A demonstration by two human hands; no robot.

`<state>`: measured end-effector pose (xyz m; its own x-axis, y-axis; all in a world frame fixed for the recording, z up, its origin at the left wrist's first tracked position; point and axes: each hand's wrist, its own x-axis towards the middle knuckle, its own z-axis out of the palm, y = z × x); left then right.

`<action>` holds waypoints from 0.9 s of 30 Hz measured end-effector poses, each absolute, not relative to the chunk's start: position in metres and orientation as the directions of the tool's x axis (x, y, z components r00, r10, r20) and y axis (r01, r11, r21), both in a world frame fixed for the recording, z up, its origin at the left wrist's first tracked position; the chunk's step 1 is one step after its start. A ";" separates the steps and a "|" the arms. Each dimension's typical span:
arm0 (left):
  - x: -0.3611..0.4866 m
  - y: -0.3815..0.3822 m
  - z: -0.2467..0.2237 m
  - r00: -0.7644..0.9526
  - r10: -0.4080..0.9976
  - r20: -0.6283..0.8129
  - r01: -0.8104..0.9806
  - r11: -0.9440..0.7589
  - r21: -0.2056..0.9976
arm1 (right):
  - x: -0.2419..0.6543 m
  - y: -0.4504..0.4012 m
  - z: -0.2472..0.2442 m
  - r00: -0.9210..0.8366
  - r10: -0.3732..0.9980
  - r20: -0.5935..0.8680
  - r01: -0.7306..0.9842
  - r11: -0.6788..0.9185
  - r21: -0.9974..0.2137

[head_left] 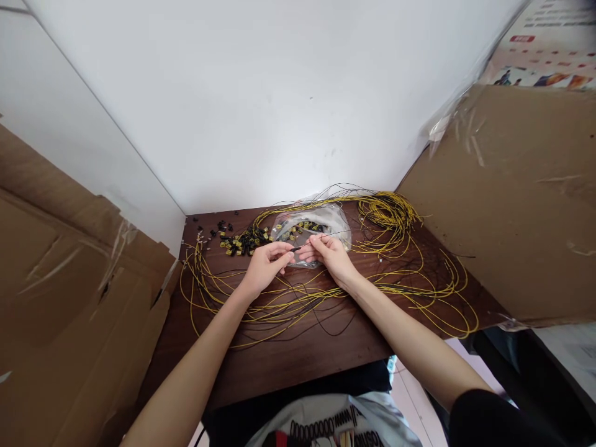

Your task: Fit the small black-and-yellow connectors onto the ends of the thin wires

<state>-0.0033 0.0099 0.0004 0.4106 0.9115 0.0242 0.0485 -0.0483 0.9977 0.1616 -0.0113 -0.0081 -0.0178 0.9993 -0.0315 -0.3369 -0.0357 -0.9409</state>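
Near the middle of the brown table (298,363), my left hand (266,266) pinches a small black piece (295,249) between thumb and fingers. My right hand (331,257) is closed on a thin dark wire just to its right, and the two hands nearly meet. Behind them lies a clear plastic bag (342,222) with small yellow-and-black parts on it. A pile of black connectors with yellow parts (246,241) sits left of the bag. Long yellow and black wires (279,308) stretch across the table under my forearms.
A coiled bundle of yellow wires (391,214) lies at the back right. Loose small black pieces (221,226) are scattered at the back left. Cardboard (507,205) stands on the right, more cardboard (69,298) on the left, and a white wall (279,99) behind.
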 end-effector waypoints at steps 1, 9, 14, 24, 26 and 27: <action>-0.003 0.009 0.001 0.407 0.913 0.025 0.046 -0.048 0.998 | 0.162 -0.012 -0.008 -0.022 0.999 -0.037 -0.341 -0.042 -0.939; -0.003 0.009 0.003 0.396 0.918 0.020 0.037 -0.038 0.999 | 0.162 -0.013 -0.008 -0.042 0.999 0.032 -0.242 0.021 -0.970; -0.004 0.009 0.004 0.397 0.918 0.012 0.040 -0.031 0.999 | 0.164 -0.012 -0.009 -0.049 0.998 -0.046 -0.352 -0.061 -0.934; -0.004 0.008 0.006 0.409 0.912 0.033 0.052 -0.060 0.997 | 0.163 -0.013 -0.006 -0.021 1.000 -0.020 -0.312 -0.026 -0.950; -0.004 0.008 0.006 0.417 0.908 0.033 0.059 -0.063 0.996 | 0.162 -0.014 -0.005 -0.015 1.000 -0.011 -0.281 -0.015 -0.960; -0.004 0.008 0.006 0.421 0.906 0.032 0.066 -0.066 0.996 | 0.162 -0.014 -0.005 -0.013 1.000 -0.008 -0.268 -0.011 -0.963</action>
<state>-0.0044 0.0082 0.0062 0.4211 0.9065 0.0320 0.0657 -0.0657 0.9957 0.1625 -0.0139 -0.0052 -0.0125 0.9999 -0.0080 -0.2680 -0.0111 -0.9634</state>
